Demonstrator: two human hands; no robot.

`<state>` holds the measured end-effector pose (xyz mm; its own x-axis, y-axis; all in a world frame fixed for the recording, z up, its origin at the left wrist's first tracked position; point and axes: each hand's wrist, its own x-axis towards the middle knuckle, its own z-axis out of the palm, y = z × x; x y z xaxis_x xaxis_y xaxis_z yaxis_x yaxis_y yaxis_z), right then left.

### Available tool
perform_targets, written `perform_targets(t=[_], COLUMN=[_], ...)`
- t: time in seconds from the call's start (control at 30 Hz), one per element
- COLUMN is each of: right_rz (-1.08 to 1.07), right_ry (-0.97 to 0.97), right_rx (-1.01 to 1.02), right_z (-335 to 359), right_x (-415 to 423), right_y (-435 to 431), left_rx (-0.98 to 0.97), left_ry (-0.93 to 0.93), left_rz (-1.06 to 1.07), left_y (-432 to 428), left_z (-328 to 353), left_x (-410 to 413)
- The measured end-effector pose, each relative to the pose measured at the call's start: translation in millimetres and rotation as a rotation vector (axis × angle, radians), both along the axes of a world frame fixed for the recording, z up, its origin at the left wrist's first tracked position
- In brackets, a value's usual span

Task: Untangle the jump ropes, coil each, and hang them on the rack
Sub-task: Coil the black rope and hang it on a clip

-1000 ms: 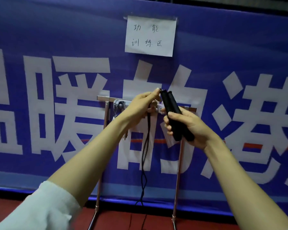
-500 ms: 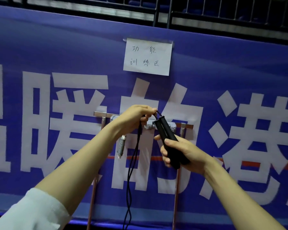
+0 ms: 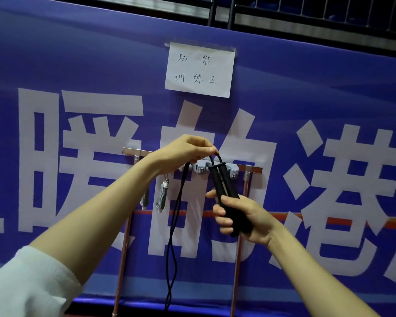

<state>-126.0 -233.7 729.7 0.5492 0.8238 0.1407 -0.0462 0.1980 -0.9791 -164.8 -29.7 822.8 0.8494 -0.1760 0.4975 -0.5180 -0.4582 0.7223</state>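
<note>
Rack (image 3: 129, 151): we see it before the banner (image 3: 78, 65), below the paper (image 3: 199, 69).
Left hand (image 3: 185, 152): at the rack's bar, pinching the rope (image 3: 182, 181), which hangs between the rack's legs.
Right hand (image 3: 245, 216): lower and to the right, round both handles (image 3: 222, 186).
Springs (image 3: 162, 197): on the bar, left of the rope.

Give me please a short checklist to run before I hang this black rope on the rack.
1. Both handles gripped together by the right hand: ok.
2. Left hand pinches the rope just above the handles: ok.
3. Rope coiled short: not ok, long strands hang down.
4. Free grey clip on the rack: cannot tell, hand and handles cover part.
</note>
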Motion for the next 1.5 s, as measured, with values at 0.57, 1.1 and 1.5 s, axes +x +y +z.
perform_targets(t=[0.57, 1.1, 1.5], right_rz=[-0.756, -0.649, -0.882], right_ry=[-0.051, -0.340, -0.586], right_rx=[0.335, 0.236, 0.099], right_z=[38.2, 42.8, 21.4], right_x=[41.3, 30.4, 23.0], right_y=[22.1, 24.7, 36.6], left_rx=[-0.399, -0.225, -0.130], left_ry=[0.200, -0.201, -0.129], left_rz=[-0.082, 0.224, 0.259], left_y=[-49.3, -34.2, -58.8], left_z=[-84.3, -21.3, -2.7], left_x=[22.2, 8.0, 16.2])
